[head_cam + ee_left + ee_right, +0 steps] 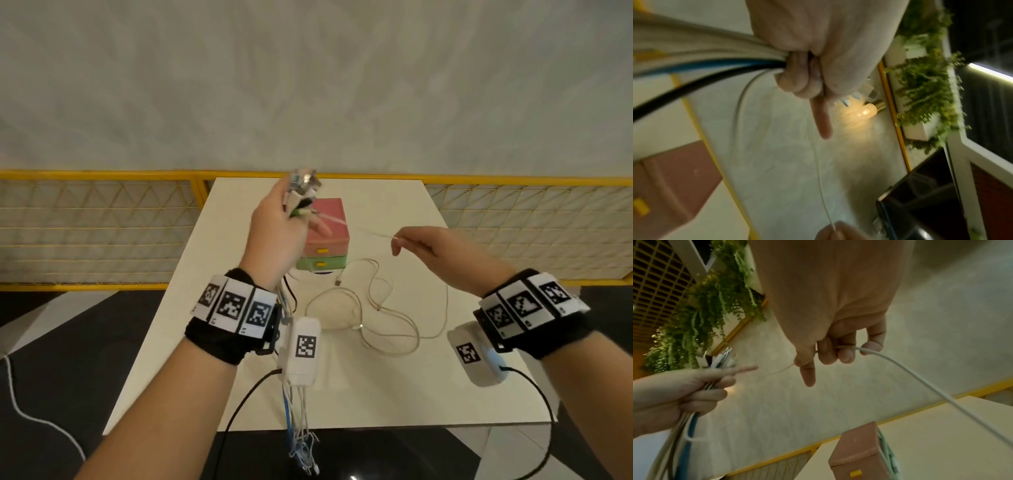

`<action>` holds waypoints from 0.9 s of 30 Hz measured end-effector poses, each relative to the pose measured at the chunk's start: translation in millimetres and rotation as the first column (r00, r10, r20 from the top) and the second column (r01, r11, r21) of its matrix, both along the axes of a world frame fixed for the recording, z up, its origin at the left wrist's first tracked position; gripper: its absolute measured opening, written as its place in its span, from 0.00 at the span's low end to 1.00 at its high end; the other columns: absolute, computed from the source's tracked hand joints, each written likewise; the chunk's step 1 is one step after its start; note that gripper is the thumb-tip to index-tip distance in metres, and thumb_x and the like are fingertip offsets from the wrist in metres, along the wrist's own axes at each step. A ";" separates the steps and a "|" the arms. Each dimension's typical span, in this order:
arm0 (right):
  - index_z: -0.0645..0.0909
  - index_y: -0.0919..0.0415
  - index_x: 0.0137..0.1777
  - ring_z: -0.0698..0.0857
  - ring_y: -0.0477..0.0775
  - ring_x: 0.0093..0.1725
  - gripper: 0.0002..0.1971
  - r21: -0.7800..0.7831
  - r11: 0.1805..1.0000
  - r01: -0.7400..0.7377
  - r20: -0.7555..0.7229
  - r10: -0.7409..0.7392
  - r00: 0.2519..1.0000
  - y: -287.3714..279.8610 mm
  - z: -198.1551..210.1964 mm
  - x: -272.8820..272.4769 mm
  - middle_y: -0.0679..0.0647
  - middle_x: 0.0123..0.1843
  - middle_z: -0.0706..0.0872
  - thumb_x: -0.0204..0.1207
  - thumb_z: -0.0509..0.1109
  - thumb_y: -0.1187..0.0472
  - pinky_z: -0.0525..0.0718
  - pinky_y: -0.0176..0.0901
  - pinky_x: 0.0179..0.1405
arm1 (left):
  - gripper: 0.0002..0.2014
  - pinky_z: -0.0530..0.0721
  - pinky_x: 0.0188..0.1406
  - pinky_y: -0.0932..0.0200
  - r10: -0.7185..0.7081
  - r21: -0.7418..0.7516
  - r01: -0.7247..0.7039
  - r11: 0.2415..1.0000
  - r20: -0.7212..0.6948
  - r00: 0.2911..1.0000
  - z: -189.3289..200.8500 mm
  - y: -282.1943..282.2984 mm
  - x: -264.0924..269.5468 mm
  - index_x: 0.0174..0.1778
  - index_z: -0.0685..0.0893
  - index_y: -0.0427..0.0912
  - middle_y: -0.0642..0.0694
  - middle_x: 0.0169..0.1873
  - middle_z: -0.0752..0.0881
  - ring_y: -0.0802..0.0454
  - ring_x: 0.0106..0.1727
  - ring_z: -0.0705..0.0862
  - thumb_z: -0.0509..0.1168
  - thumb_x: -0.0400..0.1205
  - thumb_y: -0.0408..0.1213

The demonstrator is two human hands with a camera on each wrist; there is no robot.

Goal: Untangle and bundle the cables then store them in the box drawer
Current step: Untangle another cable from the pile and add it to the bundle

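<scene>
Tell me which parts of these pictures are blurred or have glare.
Head view: the left hand and its cable ends are motion-blurred; the table is sharp. Left wrist view: the cables smear into streaks, and a wall lamp glares. Right wrist view: dim, warm, edges bent by the lens.

The left hand (818, 53) grips a blurred cable bundle (701, 58), seemingly forefinger extended.

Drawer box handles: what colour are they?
Yellow, on both the pink and green drawers of the box; clearest in head view.
</scene>
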State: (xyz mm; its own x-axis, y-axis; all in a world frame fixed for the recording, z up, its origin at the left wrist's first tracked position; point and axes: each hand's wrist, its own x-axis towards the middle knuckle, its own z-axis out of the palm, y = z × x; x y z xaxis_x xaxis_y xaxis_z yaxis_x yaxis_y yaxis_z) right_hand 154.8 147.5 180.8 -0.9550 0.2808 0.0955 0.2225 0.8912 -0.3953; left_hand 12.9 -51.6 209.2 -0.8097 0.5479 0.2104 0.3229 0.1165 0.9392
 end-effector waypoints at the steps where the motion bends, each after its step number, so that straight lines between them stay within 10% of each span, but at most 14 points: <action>1: 0.81 0.49 0.47 0.76 0.35 0.32 0.13 0.045 0.999 -0.029 -0.001 0.029 1.000 -3.6 2.9 -4.2 0.40 0.35 0.80 0.85 0.55 0.51 0.70 0.35 0.35 | 0.24 0.76 0.35 0.83 -0.106 0.004 0.106 0.994 0.016 0.994 -0.4 3.1 4.3 0.75 0.75 0.51 0.51 0.50 0.88 0.74 0.34 0.86 0.60 0.85 0.24; 3: 0.81 0.48 0.48 0.77 0.38 0.39 0.14 0.168 0.982 -0.084 -0.041 0.092 0.995 -10.4 9.2 -14.4 0.41 0.41 0.83 0.84 0.54 0.48 0.74 0.44 0.43 | 0.29 0.80 0.36 0.77 -0.295 -0.119 0.292 0.949 -0.007 0.955 -3.7 11.7 12.4 0.75 0.75 0.52 0.56 0.50 0.86 0.74 0.35 0.86 0.61 0.82 0.20; 6: 0.80 0.48 0.48 0.77 0.46 0.42 0.15 0.295 0.951 -0.092 -0.111 0.130 0.985 -16.9 21.6 -23.6 0.41 0.41 0.82 0.84 0.51 0.48 0.71 0.48 0.46 | 0.18 0.81 0.44 0.68 -0.341 -0.275 0.315 0.909 -0.051 0.939 -8.9 21.1 17.6 0.48 0.86 0.50 0.52 0.36 0.90 0.71 0.34 0.86 0.59 0.81 0.22; 11: 0.78 0.55 0.47 0.80 0.45 0.30 0.15 -0.008 0.998 0.054 -0.031 -0.055 0.998 10.3 13.9 -9.9 0.49 0.33 0.77 0.87 0.51 0.54 0.74 0.36 0.29 | 0.15 0.79 0.31 0.71 0.169 0.082 -0.170 0.982 0.016 0.985 -1.7 0.8 -8.5 0.41 0.80 0.49 0.50 0.38 0.87 0.57 0.35 0.87 0.58 0.84 0.24; 14: 0.79 0.54 0.49 0.83 0.43 0.28 0.15 -0.142 0.982 0.124 0.007 -0.124 0.992 17.4 4.6 -5.4 0.53 0.35 0.80 0.86 0.51 0.52 0.80 0.31 0.25 | 0.14 0.75 0.34 0.77 0.173 0.066 -0.172 0.983 -0.012 0.985 1.1 -7.4 -16.3 0.50 0.79 0.54 0.45 0.45 0.90 0.61 0.37 0.90 0.57 0.86 0.27; 18: 0.82 0.56 0.52 0.77 0.49 0.36 0.14 0.101 0.987 -0.123 -0.198 0.142 0.970 2.8 16.6 -25.7 0.51 0.37 0.78 0.85 0.56 0.54 0.72 0.37 0.38 | 0.37 0.81 0.44 0.77 -0.232 -0.014 0.232 0.973 -0.069 0.970 2.5 8.0 6.1 0.76 0.70 0.60 0.60 0.54 0.83 0.65 0.41 0.90 0.60 0.79 0.16; 21: 0.81 0.61 0.50 0.70 0.45 0.38 0.14 0.250 0.932 -0.261 -0.307 0.332 0.892 -4.2 31.4 -41.5 0.47 0.38 0.73 0.84 0.56 0.54 0.69 0.37 0.39 | 0.22 0.75 0.35 0.81 -0.278 -0.172 0.255 0.952 -0.130 0.952 4.3 19.6 15.8 0.60 0.83 0.47 0.58 0.42 0.86 0.76 0.34 0.84 0.62 0.78 0.18; 27: 0.78 0.59 0.46 0.80 0.47 0.41 0.13 0.011 0.993 -0.117 -0.179 0.117 0.977 30.8 20.7 -42.4 0.49 0.39 0.79 0.87 0.53 0.62 0.76 0.40 0.46 | 0.17 0.79 0.32 0.66 0.032 0.176 -0.019 0.984 -0.072 0.997 12.6 3.3 6.8 0.38 0.81 0.49 0.55 0.27 0.83 0.61 0.25 0.81 0.58 0.82 0.22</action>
State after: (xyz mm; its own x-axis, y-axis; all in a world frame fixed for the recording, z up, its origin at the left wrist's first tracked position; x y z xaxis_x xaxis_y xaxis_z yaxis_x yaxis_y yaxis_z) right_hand 112.5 178.3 201.5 -0.9487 0.1681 0.2679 0.0424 0.9070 -0.4189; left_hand 19.7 -48.3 221.7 -0.8015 0.4764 0.3614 0.3918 -0.0383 0.9192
